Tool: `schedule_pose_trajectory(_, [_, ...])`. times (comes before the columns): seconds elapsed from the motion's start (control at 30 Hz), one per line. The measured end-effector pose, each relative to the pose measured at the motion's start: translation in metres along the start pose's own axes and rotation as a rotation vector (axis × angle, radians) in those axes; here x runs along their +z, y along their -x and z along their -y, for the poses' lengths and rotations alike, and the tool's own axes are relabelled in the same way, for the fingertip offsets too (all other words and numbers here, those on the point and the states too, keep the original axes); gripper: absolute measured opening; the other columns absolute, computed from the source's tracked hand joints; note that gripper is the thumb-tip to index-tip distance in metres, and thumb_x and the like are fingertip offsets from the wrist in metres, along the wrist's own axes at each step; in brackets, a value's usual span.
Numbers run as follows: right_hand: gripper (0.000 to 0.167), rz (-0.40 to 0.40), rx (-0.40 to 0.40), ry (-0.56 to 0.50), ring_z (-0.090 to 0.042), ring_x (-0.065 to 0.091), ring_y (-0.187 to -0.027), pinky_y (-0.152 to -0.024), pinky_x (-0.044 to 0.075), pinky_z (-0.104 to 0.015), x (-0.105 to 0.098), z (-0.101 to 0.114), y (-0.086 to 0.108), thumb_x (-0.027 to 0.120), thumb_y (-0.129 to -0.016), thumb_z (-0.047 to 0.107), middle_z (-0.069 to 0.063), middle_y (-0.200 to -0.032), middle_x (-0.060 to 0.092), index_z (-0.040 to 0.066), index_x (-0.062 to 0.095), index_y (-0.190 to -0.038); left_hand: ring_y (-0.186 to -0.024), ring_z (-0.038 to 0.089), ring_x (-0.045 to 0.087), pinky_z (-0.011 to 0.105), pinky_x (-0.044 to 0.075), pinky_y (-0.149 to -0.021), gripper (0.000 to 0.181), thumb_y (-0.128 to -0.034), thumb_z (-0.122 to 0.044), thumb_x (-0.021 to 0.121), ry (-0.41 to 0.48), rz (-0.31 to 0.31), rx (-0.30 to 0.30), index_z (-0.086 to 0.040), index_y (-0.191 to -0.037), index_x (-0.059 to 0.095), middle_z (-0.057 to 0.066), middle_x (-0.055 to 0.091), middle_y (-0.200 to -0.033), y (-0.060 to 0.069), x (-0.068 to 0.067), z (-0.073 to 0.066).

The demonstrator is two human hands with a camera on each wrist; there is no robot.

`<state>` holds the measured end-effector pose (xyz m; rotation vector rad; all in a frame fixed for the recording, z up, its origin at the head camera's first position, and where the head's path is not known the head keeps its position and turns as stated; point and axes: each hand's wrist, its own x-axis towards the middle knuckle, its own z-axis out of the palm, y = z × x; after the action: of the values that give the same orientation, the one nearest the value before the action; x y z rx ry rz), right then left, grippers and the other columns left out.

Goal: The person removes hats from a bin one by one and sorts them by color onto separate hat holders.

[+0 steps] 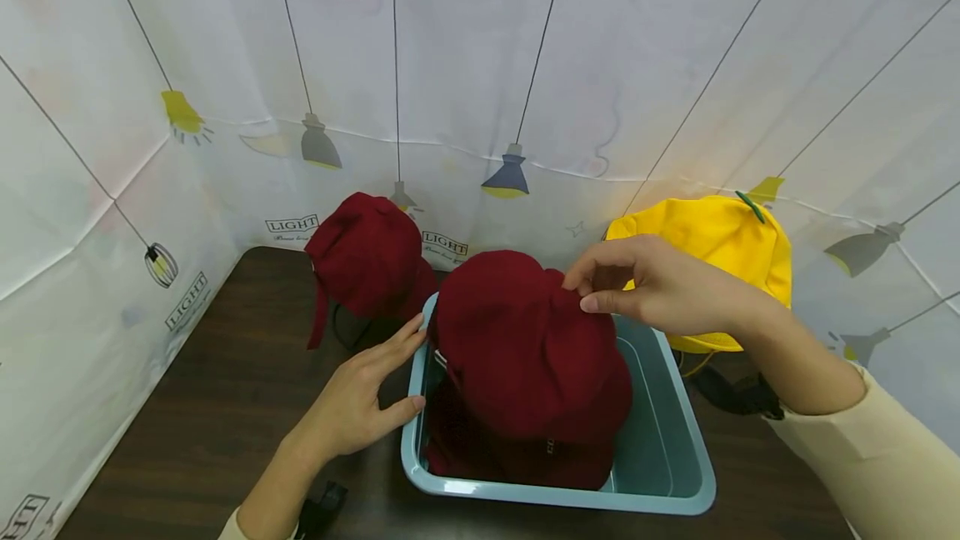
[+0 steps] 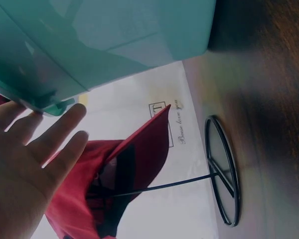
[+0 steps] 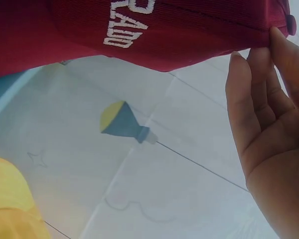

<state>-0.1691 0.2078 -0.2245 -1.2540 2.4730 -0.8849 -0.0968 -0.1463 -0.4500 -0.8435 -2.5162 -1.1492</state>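
Head view: a dark red cap (image 1: 517, 340) sits mostly in the left part of a blue bin (image 1: 562, 501), crown bulging over the far rim. The right hand (image 1: 652, 282) pinches that crown between thumb and fingers. The left hand (image 1: 367, 394) has its fingers extended, tips against the bin's left rim. More red cloth lies at the near end inside; whether it all belongs to one cap, I cannot tell.

The likeliest trouble is the pinch. In the right wrist view it takes only a little fabric beside the top button (image 3: 291, 25), so the soft crown could slip free, or the cap could swing and fold on itself. The brim might also snag on the rim if the cap is pulled sideways.

The bin could slide along the bench (image 1: 225, 390) if the left hand pushes harder. A shove toward the far left might knock the second red cap (image 1: 367, 257), whose thin wire stand (image 2: 217, 174) looks easy to topple. On the far right, the right forearm is close by the yellow hat (image 1: 727, 240); a wide sweep could brush it over.
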Motion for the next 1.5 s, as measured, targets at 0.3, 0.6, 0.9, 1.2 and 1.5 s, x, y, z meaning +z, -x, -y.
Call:
schedule_pose_trajectory(0.3, [0.022,-0.034,-0.016,-0.009,-0.018,0.063,-0.076,-0.065,0.056,-0.028,-0.013,0.015,-0.013,0.074,-0.094,-0.001,0.007,-0.096,0.070,0.014,0.073,-0.111,-0.145,0.027,0.048,0.058,0.046,-0.110,0.070,-0.0953,-0.032,0.069,-0.005,-0.010,0.009,-0.015,-0.159,0.047,0.001,0.036,-0.168,0.000,0.001,0.001])
schedule_pose_trajectory(0.6, [0.024,-0.106,-0.101,0.074,-0.015,0.067,-0.081,-0.072,0.057,-0.025,-0.027,0.029,-0.031,0.073,-0.092,-0.007,0.007,-0.094,0.072,0.010,0.074,-0.109,-0.146,0.026,0.047,0.057,0.046,-0.110,0.072,-0.0964,-0.034,0.068,-0.008,-0.004,0.009,-0.019,-0.162,0.042,-0.002,0.035,-0.168,-0.002,-0.001,0.001])
schedule_pose_trajectory(0.9, [0.022,-0.194,-0.146,0.132,-0.013,0.066,-0.081,-0.070,0.055,-0.022,-0.033,0.031,-0.048,0.073,-0.092,-0.008,0.004,-0.095,0.073,0.008,0.076,-0.108,-0.147,0.025,0.046,0.056,0.045,-0.112,0.071,-0.0958,-0.032,0.069,-0.009,-0.006,0.026,-0.011,-0.159,0.045,-0.004,0.034,-0.169,-0.002,-0.002,0.001])
schedule_pose_trajectory(1.2, [0.018,-0.301,-0.132,0.121,-0.014,0.064,-0.085,-0.075,0.053,-0.024,-0.032,0.033,-0.071,0.069,-0.096,-0.004,0.001,-0.097,0.074,0.007,0.076,-0.108,-0.148,0.025,0.045,0.054,0.045,-0.113,0.072,-0.0957,-0.031,0.071,-0.008,0.003,0.028,-0.007,-0.158,0.046,0.000,0.034,-0.169,-0.002,-0.002,0.000])
schedule_pose_trajectory(1.5, [0.017,-0.341,-0.121,0.117,-0.013,0.062,-0.086,-0.073,0.055,-0.026,-0.025,0.028,-0.102,0.067,-0.098,-0.002,-0.001,-0.097,0.073,0.006,0.076,-0.110,-0.149,0.025,0.044,0.053,0.044,-0.114,0.072,-0.0968,-0.031,0.072,0.007,0.028,0.008,-0.008,-0.159,0.045,0.001,0.034,-0.169,-0.001,-0.002,0.000])
